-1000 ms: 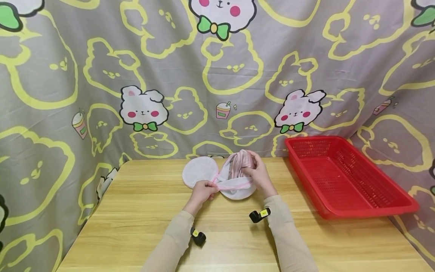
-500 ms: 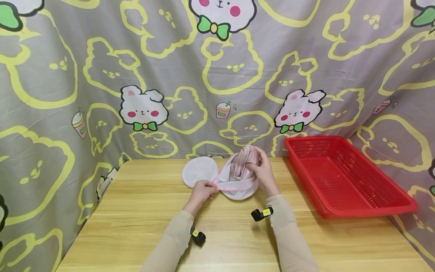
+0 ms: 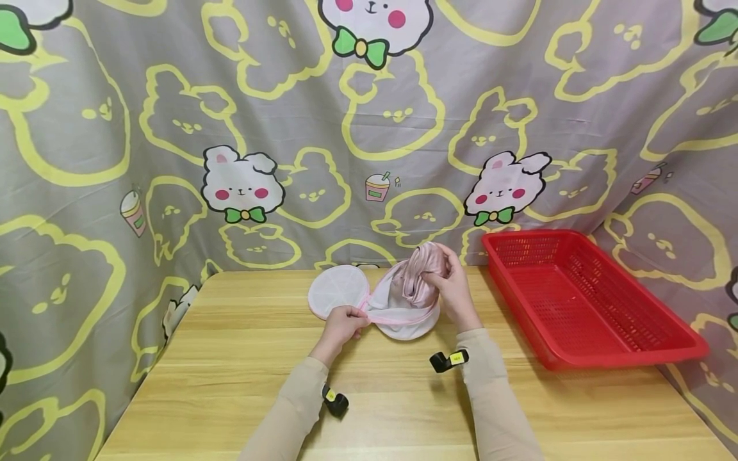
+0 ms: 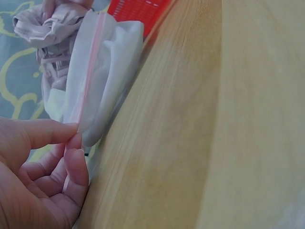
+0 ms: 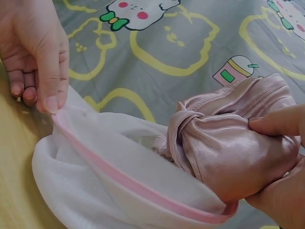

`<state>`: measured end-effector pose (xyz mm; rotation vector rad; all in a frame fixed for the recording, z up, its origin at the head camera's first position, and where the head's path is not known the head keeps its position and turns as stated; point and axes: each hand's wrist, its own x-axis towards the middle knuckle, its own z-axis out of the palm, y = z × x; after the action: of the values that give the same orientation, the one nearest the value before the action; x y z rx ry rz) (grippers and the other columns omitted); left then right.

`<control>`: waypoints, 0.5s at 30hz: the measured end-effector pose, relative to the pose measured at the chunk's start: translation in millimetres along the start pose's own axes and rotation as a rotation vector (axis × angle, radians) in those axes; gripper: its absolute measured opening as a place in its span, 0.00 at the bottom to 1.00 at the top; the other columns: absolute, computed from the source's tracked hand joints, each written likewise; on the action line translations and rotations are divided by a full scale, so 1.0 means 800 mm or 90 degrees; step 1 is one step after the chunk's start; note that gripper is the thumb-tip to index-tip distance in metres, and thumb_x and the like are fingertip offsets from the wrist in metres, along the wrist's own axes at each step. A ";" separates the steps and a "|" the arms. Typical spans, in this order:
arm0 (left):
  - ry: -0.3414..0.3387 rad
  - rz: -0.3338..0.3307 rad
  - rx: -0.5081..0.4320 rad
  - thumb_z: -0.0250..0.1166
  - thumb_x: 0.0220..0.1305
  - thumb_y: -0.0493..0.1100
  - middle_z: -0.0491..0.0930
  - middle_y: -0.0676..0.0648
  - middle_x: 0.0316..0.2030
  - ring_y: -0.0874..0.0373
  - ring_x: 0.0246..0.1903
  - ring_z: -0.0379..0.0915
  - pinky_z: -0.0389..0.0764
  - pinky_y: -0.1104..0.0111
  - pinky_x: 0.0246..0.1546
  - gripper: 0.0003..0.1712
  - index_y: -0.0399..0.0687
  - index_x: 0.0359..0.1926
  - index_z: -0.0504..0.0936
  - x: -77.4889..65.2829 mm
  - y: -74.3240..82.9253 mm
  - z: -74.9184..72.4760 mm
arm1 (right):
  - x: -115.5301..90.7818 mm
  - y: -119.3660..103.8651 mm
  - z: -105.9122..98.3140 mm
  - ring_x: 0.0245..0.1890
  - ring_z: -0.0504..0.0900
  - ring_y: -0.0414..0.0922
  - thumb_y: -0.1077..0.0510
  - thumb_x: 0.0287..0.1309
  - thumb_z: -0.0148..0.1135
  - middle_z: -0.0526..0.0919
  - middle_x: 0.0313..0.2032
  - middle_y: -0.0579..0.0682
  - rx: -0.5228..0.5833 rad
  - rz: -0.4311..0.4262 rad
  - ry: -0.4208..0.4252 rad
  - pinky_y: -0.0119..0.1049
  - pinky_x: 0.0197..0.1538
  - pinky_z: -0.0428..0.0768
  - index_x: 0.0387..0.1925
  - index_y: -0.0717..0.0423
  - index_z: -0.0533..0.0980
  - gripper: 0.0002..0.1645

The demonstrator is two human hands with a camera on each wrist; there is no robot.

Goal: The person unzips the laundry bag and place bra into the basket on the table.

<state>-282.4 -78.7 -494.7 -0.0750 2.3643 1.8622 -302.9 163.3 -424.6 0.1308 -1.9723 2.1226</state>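
Note:
A white mesh laundry bag (image 3: 406, 330) with pink zipper edging lies unzipped near the table's far edge. Its round flap (image 3: 337, 289) is folded out to the left. My left hand (image 3: 341, 329) pinches the pink edge between thumb and forefinger, plain in the left wrist view, with the other fingers curled below. My right hand (image 3: 454, 288) grips a bunched, shiny pink satin garment (image 5: 228, 152), thumb on top and fingers underneath. The garment sits at the bag's mouth, its upper part above the rim; its lower end is partly hidden by the bag wall.
A red plastic basket (image 3: 576, 358) with perforated sides stands on the right of the wooden table (image 3: 380, 397). Behind the table hangs a grey curtain (image 3: 323, 115) with cartoon rabbits. A black wrist camera is strapped at each sleeve.
My right hand has moved up and to the right with the satin garment, and more of it shows above the bag's rim. The left hand has kept its pinch in place.

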 end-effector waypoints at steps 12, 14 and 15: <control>0.000 -0.002 0.002 0.68 0.54 0.32 0.73 0.52 0.20 0.63 0.20 0.68 0.75 0.75 0.21 0.06 0.32 0.33 0.82 0.001 0.000 0.000 | 0.000 -0.012 -0.014 0.54 0.70 0.40 0.77 0.55 0.57 0.71 0.54 0.42 -0.007 -0.007 0.016 0.23 0.56 0.72 0.68 0.50 0.62 0.41; -0.001 -0.002 0.002 0.68 0.54 0.32 0.73 0.52 0.20 0.63 0.20 0.68 0.75 0.74 0.21 0.06 0.32 0.33 0.82 0.001 0.000 0.000 | 0.000 -0.015 -0.014 0.54 0.69 0.40 0.77 0.56 0.57 0.70 0.55 0.43 -0.006 -0.007 0.012 0.23 0.56 0.72 0.69 0.50 0.61 0.42; -0.001 -0.002 0.002 0.68 0.54 0.33 0.73 0.52 0.20 0.62 0.20 0.69 0.75 0.74 0.21 0.06 0.32 0.33 0.82 0.001 0.000 0.000 | -0.001 -0.016 -0.015 0.54 0.69 0.40 0.77 0.56 0.57 0.70 0.55 0.43 -0.003 -0.007 0.010 0.23 0.56 0.72 0.69 0.50 0.61 0.42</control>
<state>-283.4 -78.6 -494.6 -0.0767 2.3645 1.8556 -298.3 175.6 -413.1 0.1234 -1.9640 2.1050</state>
